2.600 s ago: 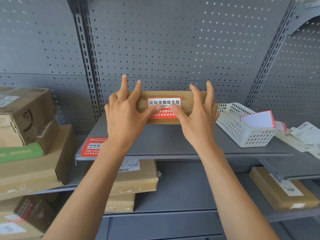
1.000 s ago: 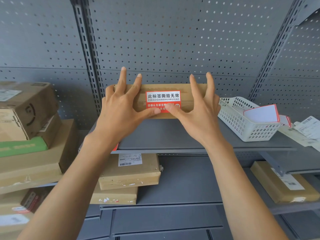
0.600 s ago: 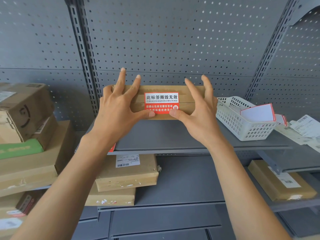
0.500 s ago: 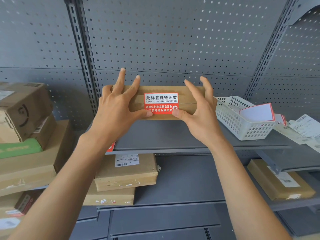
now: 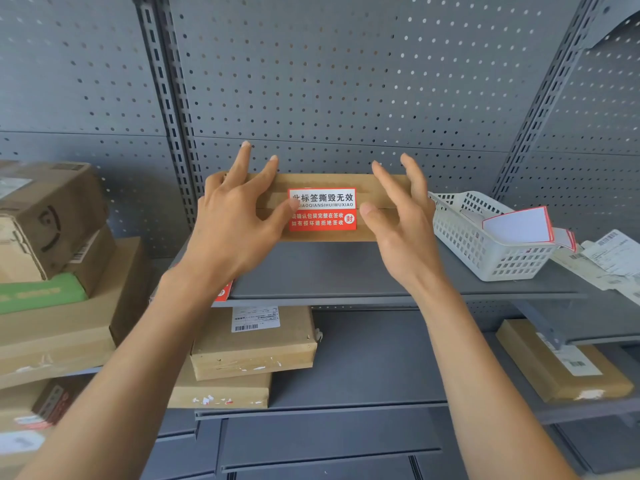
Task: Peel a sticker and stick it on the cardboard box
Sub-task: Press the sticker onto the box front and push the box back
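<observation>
A flat brown cardboard box (image 5: 367, 183) stands at the back of the grey shelf (image 5: 329, 271), against the pegboard. A red and white sticker (image 5: 323, 209) lies flat across its front seam. My left hand (image 5: 232, 223) rests on the box's left part with fingers spread, and its thumb tip touches the sticker's left edge. My right hand (image 5: 398, 223) is at the box's right part, fingers apart and slightly lifted, its thumb just right of the sticker. Neither hand holds anything.
A white plastic basket (image 5: 485, 251) with sticker sheets (image 5: 519, 226) stands on the shelf at the right, with loose labels (image 5: 609, 258) beyond it. Stacked parcels (image 5: 52, 220) fill the left. More boxes (image 5: 252, 344) lie on the lower shelf. Another red sticker (image 5: 223, 292) peeks out under my left wrist.
My thumbs have slid from the sticker's middle outward to its two side edges. My right hand's fingers have lifted a little off the box.
</observation>
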Motion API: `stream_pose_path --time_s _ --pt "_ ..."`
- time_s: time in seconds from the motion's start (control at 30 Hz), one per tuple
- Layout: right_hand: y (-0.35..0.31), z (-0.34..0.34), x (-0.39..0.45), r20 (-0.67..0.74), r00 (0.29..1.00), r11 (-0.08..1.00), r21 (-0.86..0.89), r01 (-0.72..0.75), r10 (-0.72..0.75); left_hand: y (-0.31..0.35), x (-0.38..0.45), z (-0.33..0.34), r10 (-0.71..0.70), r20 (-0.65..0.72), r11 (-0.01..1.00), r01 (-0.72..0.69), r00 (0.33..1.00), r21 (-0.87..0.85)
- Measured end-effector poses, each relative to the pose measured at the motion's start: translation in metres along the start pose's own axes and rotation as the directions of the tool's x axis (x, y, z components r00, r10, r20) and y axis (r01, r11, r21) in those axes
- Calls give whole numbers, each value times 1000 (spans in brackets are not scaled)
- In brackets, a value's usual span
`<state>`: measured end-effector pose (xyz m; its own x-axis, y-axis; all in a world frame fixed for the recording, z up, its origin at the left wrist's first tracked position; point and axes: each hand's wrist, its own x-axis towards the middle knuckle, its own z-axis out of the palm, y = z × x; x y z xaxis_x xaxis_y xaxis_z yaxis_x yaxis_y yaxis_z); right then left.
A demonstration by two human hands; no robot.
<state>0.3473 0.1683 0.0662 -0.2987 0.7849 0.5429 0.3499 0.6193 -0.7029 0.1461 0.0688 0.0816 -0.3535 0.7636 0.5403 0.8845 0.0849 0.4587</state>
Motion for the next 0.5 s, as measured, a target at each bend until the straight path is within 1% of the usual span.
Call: stream_pose_path --time_s 0.07,0.13,0.27,0.33,0.5 --pt "-5 9 -2 -66 998 998 -54 -25 21 5 -1 5 -56 -84 998 54 995 -24" --pt "-9 20 -5 -150 988 989 -134 -67 46 11 -1 11 -92 -136 996 89 987 -21" --pt "-15 36 -3 -275 958 954 -257 -153 79 15 -2 21 -98 -213 994 105 972 23" --pt "-13 39 -1 -293 954 950 -272 -151 68 14 -1 23 -90 -236 994 101 968 31" --pt "-5 35 0 -267 963 967 -232 -108 43 2 -3 27 -60 -246 997 69 968 26"
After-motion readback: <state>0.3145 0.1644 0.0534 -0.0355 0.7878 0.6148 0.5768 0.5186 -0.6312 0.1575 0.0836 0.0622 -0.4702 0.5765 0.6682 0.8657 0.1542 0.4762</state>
